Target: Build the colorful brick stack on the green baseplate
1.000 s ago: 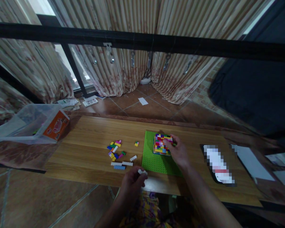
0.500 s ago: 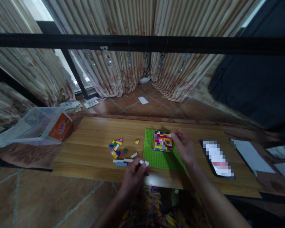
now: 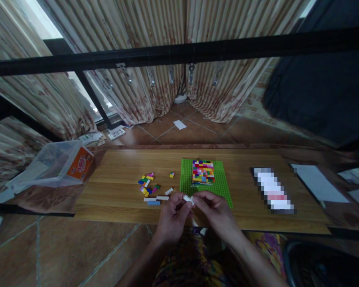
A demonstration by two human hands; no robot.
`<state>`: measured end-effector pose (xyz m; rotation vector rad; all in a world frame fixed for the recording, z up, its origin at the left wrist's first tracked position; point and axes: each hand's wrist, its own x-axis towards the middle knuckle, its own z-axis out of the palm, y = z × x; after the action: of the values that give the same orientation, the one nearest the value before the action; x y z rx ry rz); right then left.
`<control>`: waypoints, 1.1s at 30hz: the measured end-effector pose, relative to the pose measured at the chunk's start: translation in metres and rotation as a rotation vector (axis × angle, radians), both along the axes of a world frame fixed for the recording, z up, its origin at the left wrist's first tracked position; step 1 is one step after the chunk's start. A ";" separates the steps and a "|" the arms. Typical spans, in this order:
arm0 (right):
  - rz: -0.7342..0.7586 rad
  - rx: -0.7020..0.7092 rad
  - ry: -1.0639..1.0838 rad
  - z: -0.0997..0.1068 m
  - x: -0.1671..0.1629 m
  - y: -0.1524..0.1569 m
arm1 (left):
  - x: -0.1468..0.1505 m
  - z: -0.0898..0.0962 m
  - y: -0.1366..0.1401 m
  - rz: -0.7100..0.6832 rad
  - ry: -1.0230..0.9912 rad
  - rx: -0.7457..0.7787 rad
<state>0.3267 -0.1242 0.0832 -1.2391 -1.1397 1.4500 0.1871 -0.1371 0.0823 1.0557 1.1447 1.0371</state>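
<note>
Between the fingertips of my left hand (image 3: 175, 217) and my right hand (image 3: 214, 207) is a small white toy brick (image 3: 188, 199). Both hands are closed in a pinch on it, above the near edge of the green baseplate (image 3: 223, 185). A block built of many coloured bricks (image 3: 203, 172) stands on the baseplate, beyond my hands. To the left, loose coloured bricks (image 3: 146, 184) lie in a loose heap on the wooden table. Long white bricks (image 3: 162, 197) and a blue brick (image 3: 153, 203) lie beside my left hand.
A phone (image 3: 273, 189) with a blurred screen lies on the right of the table (image 3: 113, 167), with a white sheet (image 3: 320, 183) farther right. At the left stands a clear plastic bin (image 3: 60, 163) with an orange label. A black rail (image 3: 155, 56) crosses in front of the curtains.
My right hand has left the coloured brick block and come down and left to meet my left hand at the white brick. The view has tilted slightly.
</note>
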 end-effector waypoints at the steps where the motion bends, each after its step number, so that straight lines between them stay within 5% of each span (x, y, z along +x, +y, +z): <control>1: 0.001 0.003 -0.003 0.001 0.001 0.000 | 0.000 0.001 -0.001 -0.014 0.013 0.007; 20: -0.041 0.014 -0.078 -0.016 0.000 -0.012 | -0.005 0.002 -0.002 -0.191 0.337 0.152; 25: -0.088 -0.004 -0.049 -0.018 0.004 -0.002 | -0.008 -0.008 -0.001 -0.174 0.287 0.122; 33: -0.357 0.403 -0.480 -0.037 0.046 0.047 | -0.025 -0.030 -0.003 -0.092 0.321 0.099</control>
<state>0.3730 -0.0773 0.0462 -1.4404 -1.3554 0.6301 0.1617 -0.1398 0.0522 1.3765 1.2967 0.8792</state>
